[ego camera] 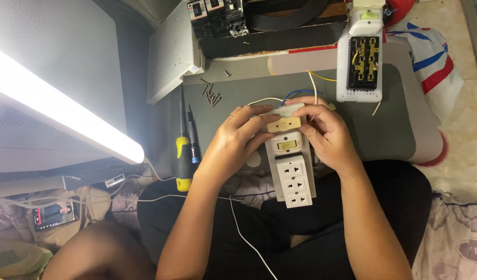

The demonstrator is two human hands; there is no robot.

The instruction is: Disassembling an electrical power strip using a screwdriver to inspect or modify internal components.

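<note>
The socket panel (294, 171) sits at the centre of the frame, held over the person's lap at the near edge of the grey desk (394, 124); it is a grey plate with a white three-outlet socket block at its lower end and two cream modules above. The left hand (238, 137) is clamped on the top left of the panel, fingers curled over the upper cream module, and the right hand (326, 132) grips the top right edge, fingertips pressing a loose white cover piece there. Blue, white and yellow wires (300, 94) run out from under the fingers toward the top of the frame. If the cover is pressed while those wires lie beneath it, one could likely be pinched or pulled off its terminal. The panel hangs partly off the desk, so a loosened grip could drop it into the lap. To the upper left, small screws (211, 93) lie scattered and could roll away; two screwdrivers (185, 150) rest left of the hands. An opened white power strip (360, 57) lies at upper right
</note>
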